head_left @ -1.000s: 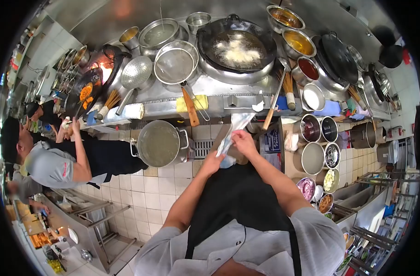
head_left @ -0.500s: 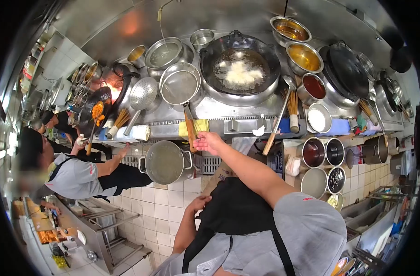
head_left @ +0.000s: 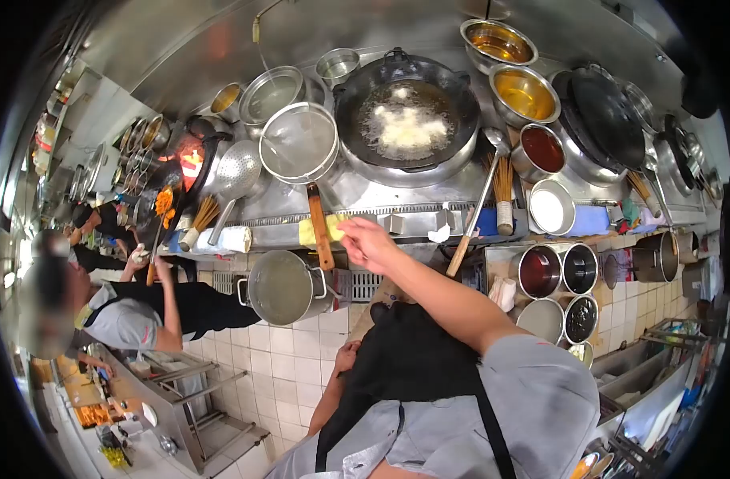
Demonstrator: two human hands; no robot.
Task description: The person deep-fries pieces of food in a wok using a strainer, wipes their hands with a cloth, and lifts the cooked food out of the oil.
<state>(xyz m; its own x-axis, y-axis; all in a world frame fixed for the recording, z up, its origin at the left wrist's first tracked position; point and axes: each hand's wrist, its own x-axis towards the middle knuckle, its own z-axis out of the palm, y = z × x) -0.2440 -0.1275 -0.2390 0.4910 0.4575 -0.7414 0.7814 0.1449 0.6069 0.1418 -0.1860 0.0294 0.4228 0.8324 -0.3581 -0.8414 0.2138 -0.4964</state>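
Observation:
My right hand (head_left: pixel 366 245) is just right of the wooden handle (head_left: pixel 318 227) of a round mesh strainer (head_left: pixel 299 144). Its fingers are loosely bent and apart, with nothing in them. The strainer lies on the stove counter, and its handle crosses a yellow cloth (head_left: pixel 306 234) at the front edge. Behind it, pale battered pieces (head_left: pixel 409 132) bubble in oil inside a big black wok (head_left: pixel 353 112). Low by my hip, my left hand (head_left: pixel 347 357) rests against the black apron (head_left: pixel 397 359), its fingers mostly hidden.
A large two-handled pot (head_left: pixel 281 287) stands below the counter's front edge. To the right are a ladle (head_left: pixel 477 203), a bamboo brush (head_left: pixel 503 199), bowls of yellow liquid (head_left: pixel 525 93) and a pot of red sauce (head_left: pixel 543 150). A co-worker (head_left: pixel 133 311) works at a flaming stove on the left.
My right hand has let go of the strainer's handle and moved slightly right. The strainer has shifted a little left. On the left, the co-worker's arms have moved toward their wok.

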